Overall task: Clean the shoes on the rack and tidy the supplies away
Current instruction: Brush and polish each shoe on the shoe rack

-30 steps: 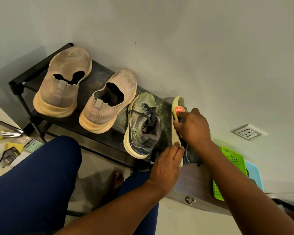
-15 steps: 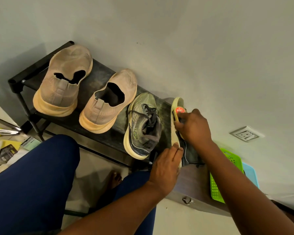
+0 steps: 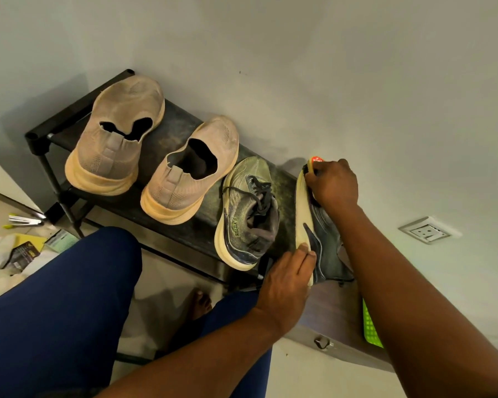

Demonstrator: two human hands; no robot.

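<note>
Here right hand (image 3: pixel 332 182) curls over brush (image 3: pixel 314 165).

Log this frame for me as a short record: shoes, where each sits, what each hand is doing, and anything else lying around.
rack: black shoe rack against the wall
beige shoes: pair upright on the rack's left part, heels toward the camera
green sneaker: upright, beside the beige pair
tipped sneaker: on its side at the rack's right end, sole facing left
right hand: grips a brush near the toe
left hand: steadies the heel, fingers straight
also there: green basket, wall socket, packets on the floor
</note>
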